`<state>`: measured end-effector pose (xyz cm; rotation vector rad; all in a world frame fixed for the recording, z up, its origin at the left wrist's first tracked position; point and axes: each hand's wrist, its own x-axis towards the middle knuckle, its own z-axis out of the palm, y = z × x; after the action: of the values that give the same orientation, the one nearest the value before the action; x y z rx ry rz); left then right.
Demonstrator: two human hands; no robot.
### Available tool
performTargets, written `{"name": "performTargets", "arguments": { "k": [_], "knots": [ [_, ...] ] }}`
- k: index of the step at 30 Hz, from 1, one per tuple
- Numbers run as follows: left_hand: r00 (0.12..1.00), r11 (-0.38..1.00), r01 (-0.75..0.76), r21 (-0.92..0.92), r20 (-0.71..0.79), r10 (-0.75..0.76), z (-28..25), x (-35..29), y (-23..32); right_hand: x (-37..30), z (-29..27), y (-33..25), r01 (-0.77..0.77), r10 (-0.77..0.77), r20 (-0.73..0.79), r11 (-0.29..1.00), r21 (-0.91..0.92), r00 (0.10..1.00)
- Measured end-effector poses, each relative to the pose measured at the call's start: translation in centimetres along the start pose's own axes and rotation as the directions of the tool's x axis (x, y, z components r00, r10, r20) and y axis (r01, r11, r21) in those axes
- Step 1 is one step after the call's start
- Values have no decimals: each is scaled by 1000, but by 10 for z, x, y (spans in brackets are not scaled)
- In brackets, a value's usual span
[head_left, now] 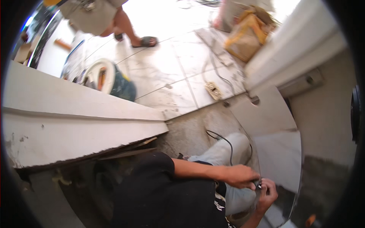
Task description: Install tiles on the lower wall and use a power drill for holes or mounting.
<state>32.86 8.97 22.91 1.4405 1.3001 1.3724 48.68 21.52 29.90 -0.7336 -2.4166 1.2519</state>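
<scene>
My left hand (243, 176) and my right hand (267, 193) meet in front of my light trousers (235, 146), fingers pinched together. Between the fingertips is a small dark piece (259, 185) with a pale glint, too small to name. A black cable (228, 141) loops over my leg and passes behind my left forearm; whether it joins the piece is hidden. To the right of my hands stands a pale marbled tile panel (277, 155).
A bucket with tools (112, 81) stands beyond the white ledge (76, 104) at left. A socket block (213, 91) with a cord lies on the tiles, near a yellow bag (245, 38). Another person's sandalled foot (146, 41) is farther off. Something orange (311, 220) lies lower right.
</scene>
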Motion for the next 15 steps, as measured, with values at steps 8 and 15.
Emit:
{"name": "performTargets", "arguments": {
  "k": [8, 15],
  "knots": [
    [975, 994, 100, -33, -196, -105, -32, -7, -9, 69, 34, -32, 150, -117, 183, 972, -183, 976],
    [830, 995, -100, -31, -553, 66, -50, 39, 25, 104, 31, -30, -72, -53, 172, 761, 645, 984]
  ]
}}
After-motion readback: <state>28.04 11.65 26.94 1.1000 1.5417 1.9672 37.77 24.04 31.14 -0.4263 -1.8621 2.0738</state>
